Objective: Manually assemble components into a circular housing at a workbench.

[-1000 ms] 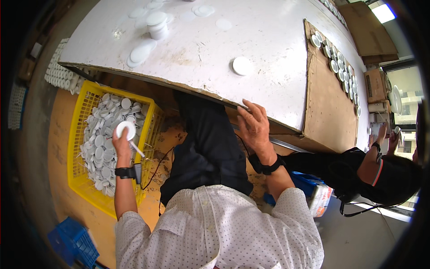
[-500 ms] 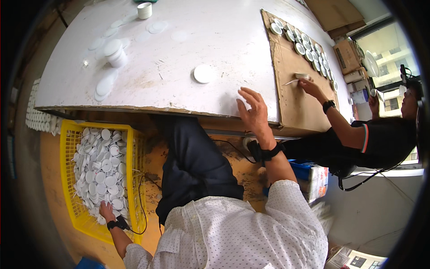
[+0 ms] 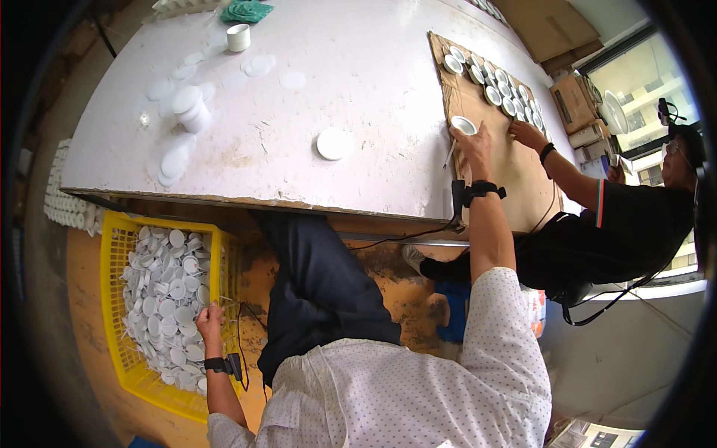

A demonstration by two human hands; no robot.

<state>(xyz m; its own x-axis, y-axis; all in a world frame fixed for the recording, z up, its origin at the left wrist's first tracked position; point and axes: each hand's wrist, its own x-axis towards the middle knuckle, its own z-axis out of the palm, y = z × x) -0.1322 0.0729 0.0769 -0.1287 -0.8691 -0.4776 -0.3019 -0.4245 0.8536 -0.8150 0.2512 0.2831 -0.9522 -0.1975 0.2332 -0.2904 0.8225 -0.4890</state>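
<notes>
My right hand reaches over the cardboard sheet and is closed on a round white dish-shaped piece with a silvery inside; its thin white tail hangs down beside my fingers. More such pieces lie in rows farther back on the sheet. My left hand is closed at the inner edge of a yellow plastic basket, fingers curled; what they hold, if anything, is too small to make out. Flat white round pieces with thin tails heap up in the basket.
A co-worker's hand is close to my right hand over the cardboard. On the white table are a white disc, a stack of white discs, thin translucent discs and a white cup-shaped stack. A black cable trails below the table edge.
My right hand has moved right and forward onto the cardboard and grasped a dish-shaped piece. My left hand has risen from the heap to the basket's edge. The co-worker's hand has let go of a piece.
</notes>
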